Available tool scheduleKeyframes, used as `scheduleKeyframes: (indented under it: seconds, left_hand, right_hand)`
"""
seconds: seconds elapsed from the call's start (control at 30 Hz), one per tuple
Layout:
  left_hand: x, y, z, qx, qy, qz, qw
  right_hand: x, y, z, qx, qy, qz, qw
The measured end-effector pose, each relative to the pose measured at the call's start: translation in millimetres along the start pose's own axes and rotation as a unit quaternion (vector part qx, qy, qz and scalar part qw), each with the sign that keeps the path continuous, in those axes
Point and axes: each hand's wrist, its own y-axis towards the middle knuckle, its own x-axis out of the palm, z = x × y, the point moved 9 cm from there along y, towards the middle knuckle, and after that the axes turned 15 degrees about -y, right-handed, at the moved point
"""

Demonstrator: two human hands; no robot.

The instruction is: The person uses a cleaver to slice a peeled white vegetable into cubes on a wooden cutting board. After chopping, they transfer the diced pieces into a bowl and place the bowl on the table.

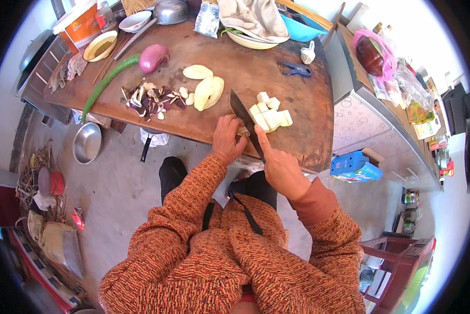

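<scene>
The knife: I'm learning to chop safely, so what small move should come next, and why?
Probably, curl the left hand's fingertips back slightly before pressing the knife down: they hold a small pale piece right beside the blade, while the right hand has its index finger extended along it. The cut cubes lie across the blade, apart from those fingertips.

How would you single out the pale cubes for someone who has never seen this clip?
On the brown wooden table, near the edge closest to the person, the right hand holds a knife. Just right of its blade lie the pale cubes. Unlike the large, rounded peeled pieces left of the knife, they are small, blocky and clustered together.
</scene>
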Motion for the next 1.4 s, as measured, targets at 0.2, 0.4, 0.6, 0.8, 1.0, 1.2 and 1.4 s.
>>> scheduleKeyframes:
  seconds: [0.2,0.4,0.6,0.8,1.0,1.2,1.4]
  left_hand:
    - [3.4,-1.2,1.1,0.000,0.027,-0.009,1.000]
    - [8.7,1.4,-6.0,-0.008,0.049,-0.052,0.997]
    - [23.7,12.2,-14.0,-0.015,0.069,-0.015,0.997]
    - [33.7,46.9,-32.9,-0.060,0.042,0.041,0.996]
    - [18.4,40.6,-17.0,-0.036,0.091,-0.004,0.995]
    - [-3.4,20.7,-10.8,-0.071,0.100,-0.020,0.992]
    - [0.3,21.1,11.3,0.082,0.057,0.033,0.994]
  right_hand:
    - [4.7,12.7,4.4,0.024,-0.021,-0.015,0.999]
    - [22.6,24.1,29.1,0.078,0.106,0.030,0.991]
    - [-3.5,-2.9,80.2,0.186,0.472,0.100,0.856]
    - [-37.7,-17.8,109.3,0.201,0.468,0.201,0.837]
    - [-31.9,-26.1,103.7,0.215,0.429,0.150,0.864]
    - [-17.0,-29.7,79.2,0.217,0.438,0.123,0.863]
    - [-15.8,-25.4,70.0,0.181,0.321,0.153,0.917]
